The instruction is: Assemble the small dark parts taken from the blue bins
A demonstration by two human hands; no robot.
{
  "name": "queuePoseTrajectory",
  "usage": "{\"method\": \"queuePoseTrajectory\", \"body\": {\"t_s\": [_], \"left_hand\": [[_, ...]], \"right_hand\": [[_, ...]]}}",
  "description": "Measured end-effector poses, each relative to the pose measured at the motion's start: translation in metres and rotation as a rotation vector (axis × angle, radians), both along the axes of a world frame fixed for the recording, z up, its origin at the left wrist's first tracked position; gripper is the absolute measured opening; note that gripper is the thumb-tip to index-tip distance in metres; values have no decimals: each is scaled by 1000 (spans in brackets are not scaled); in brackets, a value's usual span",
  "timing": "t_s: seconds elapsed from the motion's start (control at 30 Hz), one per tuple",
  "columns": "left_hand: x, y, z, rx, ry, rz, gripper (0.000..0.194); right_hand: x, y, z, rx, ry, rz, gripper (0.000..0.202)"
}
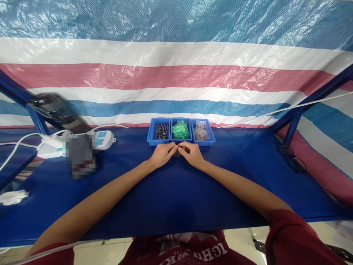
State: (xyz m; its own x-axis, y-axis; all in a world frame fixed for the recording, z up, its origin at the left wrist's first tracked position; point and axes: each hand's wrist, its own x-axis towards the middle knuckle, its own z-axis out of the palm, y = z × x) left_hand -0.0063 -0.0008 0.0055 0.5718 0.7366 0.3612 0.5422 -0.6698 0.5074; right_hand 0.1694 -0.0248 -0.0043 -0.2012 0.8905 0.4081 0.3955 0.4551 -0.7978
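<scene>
My left hand (163,154) and my right hand (191,154) meet fingertip to fingertip just in front of the middle bin. Both are closed in a pinch over something small and dark, mostly hidden, too small to name. Three blue plastic bins stand side by side behind them. Small dark and metallic parts (162,131) fill the left bin (150,137). Green pieces, perhaps in plastic bags (180,129), lie in the middle bin (181,140). Clear plastic bags or pieces (201,131) are in the right bin (211,138).
On the blue table (176,198), a white power strip (106,140) with cables lies at left, beside a blurred-out object (81,154). A dark bottle (59,110) leans behind it. Crumpled white tissue (13,197) is at far left, glasses (292,159) at right. Striped sheeting (176,77) hangs behind.
</scene>
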Motion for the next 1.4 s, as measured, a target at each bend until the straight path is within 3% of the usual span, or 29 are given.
{"method": "queuePoseTrajectory", "body": {"t_s": [1.4], "left_hand": [[-1, -3, 2, -9, -45, 16, 30]], "right_hand": [[-1, 0, 0, 7, 19, 8, 26]]}}
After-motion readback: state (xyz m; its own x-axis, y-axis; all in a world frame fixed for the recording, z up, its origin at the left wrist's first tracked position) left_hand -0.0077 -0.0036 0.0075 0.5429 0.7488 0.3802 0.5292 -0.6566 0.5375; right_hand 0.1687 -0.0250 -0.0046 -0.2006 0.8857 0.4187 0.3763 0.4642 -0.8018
